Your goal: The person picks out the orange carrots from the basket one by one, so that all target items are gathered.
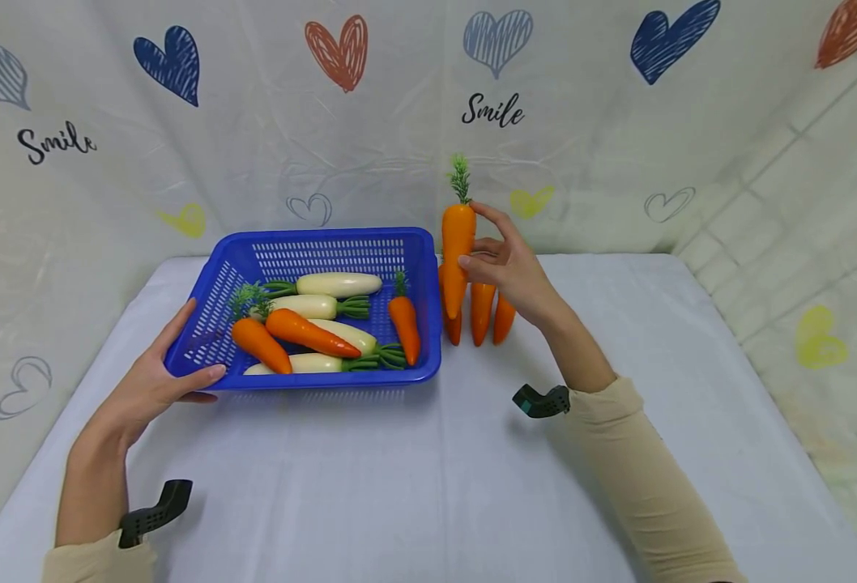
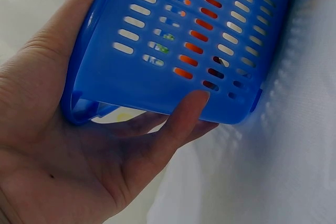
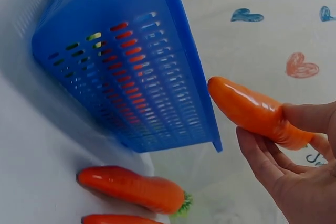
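My right hand (image 1: 512, 267) pinches an orange carrot (image 1: 458, 235) with a green leafy top between thumb and fingers, just beyond the right rim of a blue plastic basket (image 1: 432, 324). In the right wrist view the tip of that carrot (image 3: 247, 106) is close to the basket's rim. At the basket's left front corner, my left hand (image 1: 155, 376) grips the rim and wall. Inside lie several white radishes (image 1: 337, 283) with green stems and three carrots (image 1: 402, 324). Below my right hand, more carrots (image 1: 482, 312) lie on the table, partly hidden by the hand and held carrot.
A white cloth covers the table (image 1: 370, 486). Behind it hangs a pale sheet (image 1: 399, 121) printed with hearts and words. Small dark camera mounts (image 1: 541, 401) stick out from both wrists.
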Motion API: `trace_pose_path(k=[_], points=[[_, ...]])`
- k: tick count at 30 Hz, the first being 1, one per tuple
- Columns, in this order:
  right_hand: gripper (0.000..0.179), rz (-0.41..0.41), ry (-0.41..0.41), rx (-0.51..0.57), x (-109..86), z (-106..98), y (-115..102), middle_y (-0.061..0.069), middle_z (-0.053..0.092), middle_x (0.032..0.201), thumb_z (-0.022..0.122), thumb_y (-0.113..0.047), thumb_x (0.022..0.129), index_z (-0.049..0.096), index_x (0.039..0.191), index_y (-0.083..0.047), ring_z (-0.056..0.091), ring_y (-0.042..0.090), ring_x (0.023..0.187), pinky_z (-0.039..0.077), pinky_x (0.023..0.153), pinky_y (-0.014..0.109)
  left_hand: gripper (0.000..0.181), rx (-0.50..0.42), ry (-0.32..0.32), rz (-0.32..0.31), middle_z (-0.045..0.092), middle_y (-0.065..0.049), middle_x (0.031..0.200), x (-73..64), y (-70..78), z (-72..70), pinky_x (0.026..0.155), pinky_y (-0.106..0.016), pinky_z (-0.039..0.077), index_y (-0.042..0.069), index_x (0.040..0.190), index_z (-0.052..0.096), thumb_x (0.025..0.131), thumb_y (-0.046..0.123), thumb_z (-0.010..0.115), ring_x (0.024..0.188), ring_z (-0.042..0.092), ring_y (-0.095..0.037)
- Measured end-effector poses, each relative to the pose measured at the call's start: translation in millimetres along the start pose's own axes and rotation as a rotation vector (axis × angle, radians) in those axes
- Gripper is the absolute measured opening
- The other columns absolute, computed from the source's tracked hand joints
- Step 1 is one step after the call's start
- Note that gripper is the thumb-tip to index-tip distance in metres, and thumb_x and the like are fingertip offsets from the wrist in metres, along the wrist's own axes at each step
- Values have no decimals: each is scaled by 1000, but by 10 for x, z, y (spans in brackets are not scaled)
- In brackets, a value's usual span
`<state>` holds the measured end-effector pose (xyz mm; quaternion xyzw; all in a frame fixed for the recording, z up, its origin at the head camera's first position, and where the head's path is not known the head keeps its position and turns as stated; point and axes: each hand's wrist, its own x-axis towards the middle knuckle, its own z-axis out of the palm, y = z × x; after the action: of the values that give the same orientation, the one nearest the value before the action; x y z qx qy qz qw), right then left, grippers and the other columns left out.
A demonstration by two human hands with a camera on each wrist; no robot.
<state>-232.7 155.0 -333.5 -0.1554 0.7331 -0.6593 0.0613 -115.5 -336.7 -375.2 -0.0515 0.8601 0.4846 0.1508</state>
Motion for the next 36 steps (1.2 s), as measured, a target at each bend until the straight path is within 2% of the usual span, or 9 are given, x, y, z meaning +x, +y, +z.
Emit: trace_pose_path(k=[8,16,19,23,26,36], points=[[74,14,20,5,-27,-158,92,9,60,121,69,-13,100,35,160,-40,64,20,106,62,89,26,103,-3,0,1,-6,-30,172,-5,-4,2,80,-31,65,54,159,-15,101,35,68,129,50,-47],[73,48,46,-26,-110,-334,242,9,62,122,67,-15,102,32,162,-37,69,15,103,62,95,27,103,2,-2,-5,-6,-32,172,-21,-14,0,80,-32,66,53,159,-16,101,36,68,129,51,-48],[72,67,70,-45,-136,-405,305,10,64,125,67,-16,102,32,162,-36,71,14,104,62,95,27,103,11,-3,-7,-5,-32,171,-22,-17,-5,81,-32,66,53,159,-16,101,36,67,123,55,-42],[72,86,104,-46,-153,-499,353,10,62,129,69,-19,101,33,161,-37,66,14,110,61,92,24,103,20,0,-5,-3,-32,172,-17,-20,-21,81,-31,65,53,159,-16,101,37,67,115,59,-30],[73,89,105,-22,-180,-568,373,9,60,128,68,-16,101,31,162,-35,62,15,113,62,91,23,103,18,1,-5,-5,-32,172,-16,-19,-29,81,-31,65,53,159,-16,101,37,67,113,59,-28],[78,121,123,12,-314,-777,513,3,61,118,67,-13,102,24,166,-27,66,10,102,62,83,19,104,16,0,-1,-1,-33,171,10,1,-8,81,-32,66,53,159,-16,101,37,68,120,56,-36]])
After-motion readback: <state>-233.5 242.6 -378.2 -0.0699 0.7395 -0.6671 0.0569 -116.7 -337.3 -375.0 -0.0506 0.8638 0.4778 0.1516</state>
